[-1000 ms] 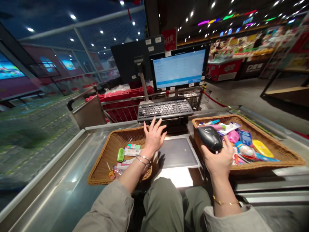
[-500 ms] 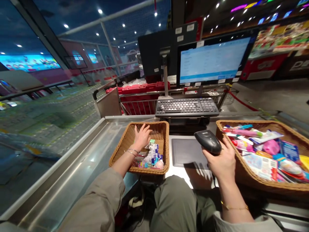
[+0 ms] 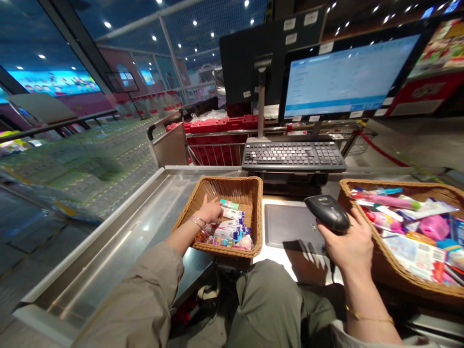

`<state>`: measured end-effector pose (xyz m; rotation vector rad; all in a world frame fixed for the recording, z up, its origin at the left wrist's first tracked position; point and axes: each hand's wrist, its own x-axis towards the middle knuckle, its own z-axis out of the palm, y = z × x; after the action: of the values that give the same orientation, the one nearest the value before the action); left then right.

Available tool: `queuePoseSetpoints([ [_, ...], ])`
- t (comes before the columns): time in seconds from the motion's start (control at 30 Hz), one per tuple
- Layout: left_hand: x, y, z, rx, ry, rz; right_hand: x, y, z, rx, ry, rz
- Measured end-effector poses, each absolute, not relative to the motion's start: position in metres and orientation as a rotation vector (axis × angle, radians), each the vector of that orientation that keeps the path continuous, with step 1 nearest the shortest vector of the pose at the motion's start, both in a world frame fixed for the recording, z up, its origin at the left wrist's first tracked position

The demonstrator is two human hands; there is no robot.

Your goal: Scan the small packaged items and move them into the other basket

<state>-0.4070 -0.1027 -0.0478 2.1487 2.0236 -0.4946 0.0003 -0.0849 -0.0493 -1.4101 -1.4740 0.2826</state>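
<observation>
My left hand [image 3: 210, 211] reaches down into the smaller wicker basket [image 3: 180, 216], its fingers somewhat apart and bent over the packets. I see nothing gripped in it, though its underside is hidden. Beside the fingertips lies a green-and-white tube-shaped item [image 3: 229, 205]. Several small packages with blue ends [image 3: 238, 235] fill the near right part of that basket. My right hand [image 3: 350, 244] grips a black handheld barcode scanner [image 3: 328, 212], raised over the counter, with its head pointing left.
A larger wicker basket [image 3: 389, 253] full of colourful packaged goods stands at the right. Between the baskets is a flat grey pad [image 3: 290, 224]. Behind are a keyboard [image 3: 295, 154], a lit monitor [image 3: 344, 79] and a shopping cart [image 3: 213, 145]. A metal counter edge [image 3: 90, 246] runs along the left.
My left hand has lowered among the packages, its fingers bending from a raised, spread pose. The right hand still holds the scanner. The whole view has shifted slightly.
</observation>
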Motion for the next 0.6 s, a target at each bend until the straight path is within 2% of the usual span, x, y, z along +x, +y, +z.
queuePoseSetpoints([
  [0.23,-0.412,-0.11,-0.067,2.062,1.983,-0.608,0.003,-0.085,-0.049,-1.415,-1.466,0.279],
  [0.6,-0.418,-0.104,-0.064,2.016,1.97,-0.526,0.007,-0.085,-0.05,-1.416,-1.448,0.286],
])
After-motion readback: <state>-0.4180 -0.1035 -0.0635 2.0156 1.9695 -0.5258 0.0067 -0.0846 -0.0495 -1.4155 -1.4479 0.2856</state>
